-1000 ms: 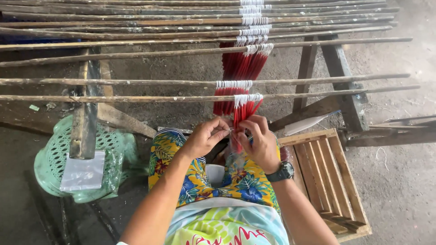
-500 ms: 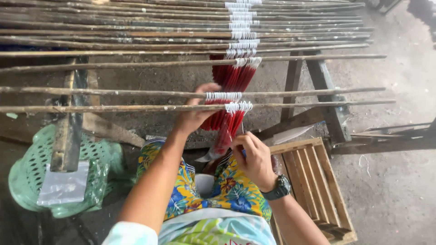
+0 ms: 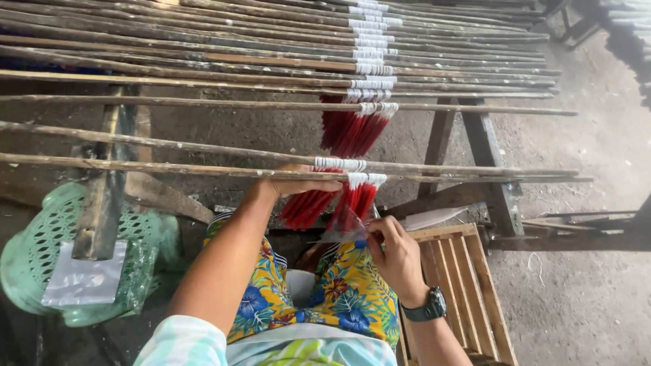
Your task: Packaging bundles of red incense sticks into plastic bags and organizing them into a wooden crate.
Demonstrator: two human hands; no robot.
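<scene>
Bunches of thin red sticks (image 3: 352, 132) hang from long wooden rods, tied on with white string (image 3: 366, 179). My left hand (image 3: 293, 184) is closed around the nearest rod (image 3: 169, 169), just left of the string ties, with one red bunch (image 3: 305, 207) slanting below it. My right hand (image 3: 395, 252), a dark watch on its wrist, pinches the edge of a clear plastic sleeve (image 3: 342, 225) that covers the lower end of the nearest red bunch (image 3: 357, 200). I sit with a flowered cloth over my lap (image 3: 339, 291).
Many more rods (image 3: 203, 57) lie side by side across wooden trestles (image 3: 491, 169). A green plastic stool (image 3: 41, 244) with clear plastic bags (image 3: 85, 278) on it stands at the left. A slatted wooden crate (image 3: 461, 271) sits at my right on the concrete floor.
My left hand left the bunch in front of me and rose to grip the nearest rod. My right hand dropped lower, keeping hold of the plastic sleeve.
</scene>
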